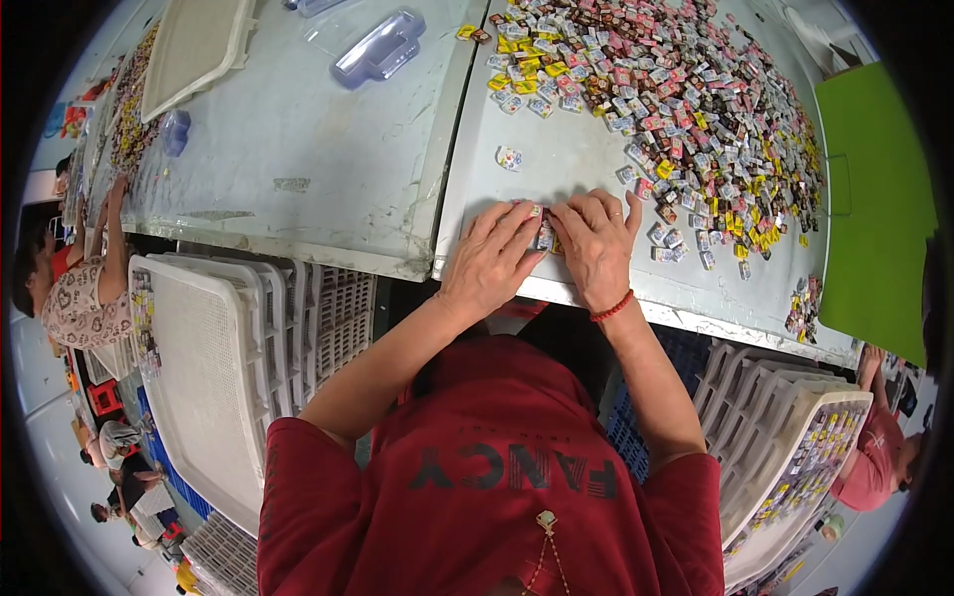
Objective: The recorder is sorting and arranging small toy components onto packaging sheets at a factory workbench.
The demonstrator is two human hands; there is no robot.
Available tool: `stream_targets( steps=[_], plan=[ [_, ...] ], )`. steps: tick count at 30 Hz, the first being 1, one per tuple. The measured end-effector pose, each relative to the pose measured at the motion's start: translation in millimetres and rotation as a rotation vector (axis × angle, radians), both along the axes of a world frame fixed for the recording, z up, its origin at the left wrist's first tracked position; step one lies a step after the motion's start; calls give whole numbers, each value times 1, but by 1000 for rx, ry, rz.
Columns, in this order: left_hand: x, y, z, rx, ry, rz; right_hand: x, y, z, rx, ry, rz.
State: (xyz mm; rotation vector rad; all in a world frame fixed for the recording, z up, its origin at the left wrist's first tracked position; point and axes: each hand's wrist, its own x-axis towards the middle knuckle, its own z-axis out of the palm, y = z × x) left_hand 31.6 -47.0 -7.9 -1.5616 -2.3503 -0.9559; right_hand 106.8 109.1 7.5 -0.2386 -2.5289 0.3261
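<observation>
Both of my hands work close together at the near edge of the white table, over a few small printed blocks (546,238) that show in the gap between them. My left hand (492,250) has its fingers bent and pressed together, with the fingertips on the blocks. From the other side my right hand (594,243), a red bead bracelet on its wrist, curls its fingers against the same blocks. The fingers partly hide them. A single white printed block (510,158) lies just beyond my hands. A large spread of small blocks (686,109) in pink, white, brown and yellow covers the table's far right.
On the left table (328,189) lie a clear plastic tray (379,48) and a white mesh tray (199,50). Stacked trays (199,358) stand below left, more trays (785,457) below right. A green panel (879,219) borders the right side. Other people sit at both sides.
</observation>
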Motion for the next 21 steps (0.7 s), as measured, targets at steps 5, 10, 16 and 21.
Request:
stream_targets(
  steps=[5,10,16,21],
  plan=[
    [-1,-1,0,2,-6,-1,-7,1,13,-26,-95,17],
    [-2,1,1,23,-19,-21,-4,10,7,-120,-104,39],
    [-5,-2,10,130,-125,32,30,26,24,-203,-9,-100],
    [-19,-1,8,74,-110,103,47,20,14,-257,-142,-184]
  ],
)
